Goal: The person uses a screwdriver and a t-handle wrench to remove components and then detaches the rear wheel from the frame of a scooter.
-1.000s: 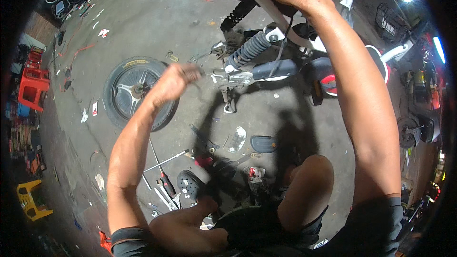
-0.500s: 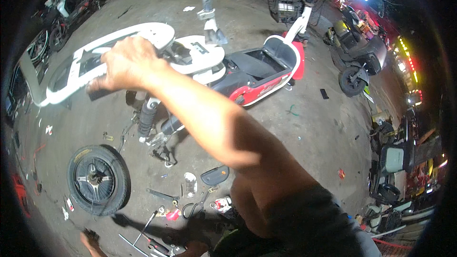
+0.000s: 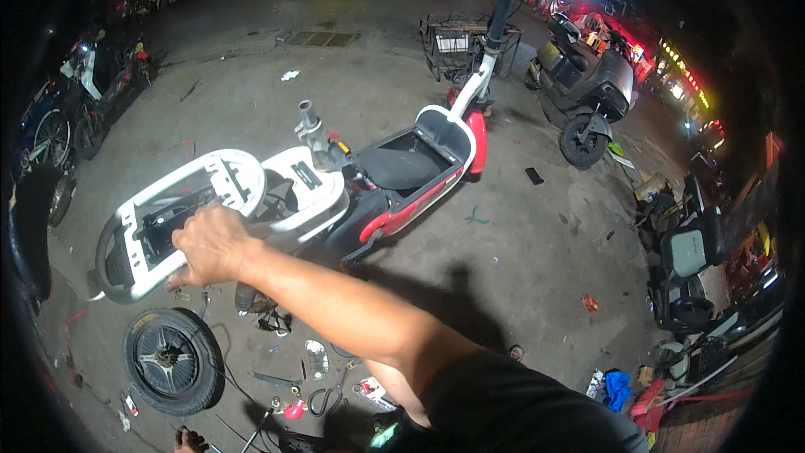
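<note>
Reaching across from the lower right, my right hand (image 3: 214,243) is closed around the near rail of a white rear rack (image 3: 155,285). The rack belongs to a red and white electric scooter (image 3: 394,180), which has its seat off and a bare metal seat post socket (image 3: 310,122) showing. Below the rack, a detached wheel (image 3: 172,361) with a black tyre lies flat on the ground. At the bottom edge only the darkened fingers of my left hand (image 3: 191,440) show, apart and with nothing visible in them.
Scissors (image 3: 327,398), a wrench (image 3: 275,381) and other small parts lie near my legs. A phone (image 3: 534,176) is on the ground beyond. A grey scooter (image 3: 587,84) stands at the far right; parked bikes (image 3: 84,92) line the left. Scrap parts (image 3: 688,268) crowd the right.
The white rack has come down toward the ground, with my right hand still gripping it. My view has tilted upward, showing more street. My left hand sits lower in the view.
</note>
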A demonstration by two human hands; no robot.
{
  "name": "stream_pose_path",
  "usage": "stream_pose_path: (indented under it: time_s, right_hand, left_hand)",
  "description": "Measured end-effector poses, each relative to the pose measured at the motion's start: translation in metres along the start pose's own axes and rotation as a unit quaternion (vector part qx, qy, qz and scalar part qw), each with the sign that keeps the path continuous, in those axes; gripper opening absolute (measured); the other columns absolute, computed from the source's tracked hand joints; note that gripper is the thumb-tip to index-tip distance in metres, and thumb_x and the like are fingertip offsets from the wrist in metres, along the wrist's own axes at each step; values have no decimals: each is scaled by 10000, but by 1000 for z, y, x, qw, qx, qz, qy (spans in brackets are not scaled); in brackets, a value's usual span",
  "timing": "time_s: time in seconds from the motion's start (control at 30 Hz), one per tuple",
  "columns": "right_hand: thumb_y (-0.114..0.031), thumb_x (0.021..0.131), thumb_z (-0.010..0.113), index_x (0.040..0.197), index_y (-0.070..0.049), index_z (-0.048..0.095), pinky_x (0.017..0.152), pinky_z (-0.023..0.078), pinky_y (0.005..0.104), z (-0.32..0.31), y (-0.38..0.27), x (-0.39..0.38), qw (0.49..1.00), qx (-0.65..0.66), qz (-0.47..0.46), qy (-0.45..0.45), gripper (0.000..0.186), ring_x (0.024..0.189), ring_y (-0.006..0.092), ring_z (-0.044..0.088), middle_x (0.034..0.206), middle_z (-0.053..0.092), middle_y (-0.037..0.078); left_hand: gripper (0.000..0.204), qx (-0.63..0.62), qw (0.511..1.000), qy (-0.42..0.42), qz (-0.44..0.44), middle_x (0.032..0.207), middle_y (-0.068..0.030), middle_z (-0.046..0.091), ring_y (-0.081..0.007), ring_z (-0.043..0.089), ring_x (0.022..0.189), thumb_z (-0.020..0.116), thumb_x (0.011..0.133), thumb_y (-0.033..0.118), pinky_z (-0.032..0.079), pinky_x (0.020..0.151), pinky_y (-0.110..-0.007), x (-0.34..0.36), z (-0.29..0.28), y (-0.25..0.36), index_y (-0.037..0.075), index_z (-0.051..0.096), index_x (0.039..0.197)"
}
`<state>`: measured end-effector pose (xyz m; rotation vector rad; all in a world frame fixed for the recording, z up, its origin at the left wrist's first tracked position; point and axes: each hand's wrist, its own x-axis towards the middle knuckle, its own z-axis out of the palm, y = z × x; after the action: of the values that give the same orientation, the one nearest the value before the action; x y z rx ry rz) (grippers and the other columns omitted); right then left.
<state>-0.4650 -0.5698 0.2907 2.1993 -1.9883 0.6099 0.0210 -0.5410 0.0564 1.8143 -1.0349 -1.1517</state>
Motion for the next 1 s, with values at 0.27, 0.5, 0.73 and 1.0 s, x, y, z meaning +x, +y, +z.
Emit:
stream_pose_path:
  time_s: [0.27,0.5,0.73,1.0]
  right_hand:
    - [-693,703,680,869,-37,717,731,545,409,-18,-8,-5,998,63,4,7,678,835,330,689,818,705,166]
    - [-598,699,727,949,-39,704,856,479,416,-19,-2,-11,994,101,-35,7,613,965,306,629,924,687,135]
    - [-356,721,778,1294,-1,503,1069,332,486,-19,27,-79,978,86,-89,168,728,1273,369,412,1306,467,233]
    - [-357,789,717,959,19,661,804,504,501,-56,110,-170,983,85,49,-154,417,947,391,643,939,671,208]
  left_hand:
    - [361,75,916,0,394,1175,-177,613,-245,608,985,562,967,146,490,845,-347,-48,37,139,-44,541,1273]
    - [611,396,680,72,613,1395,-212,437,-392,389,1311,665,774,2,313,1097,-475,-136,118,263,31,470,1352]
    - [936,491,720,61,487,1488,-183,350,-398,382,1337,815,666,82,292,1097,-587,-136,205,307,113,330,1466]
    - [927,485,737,76,464,1390,-210,415,-404,411,1300,786,706,106,289,1081,-614,-126,216,300,120,294,1492]
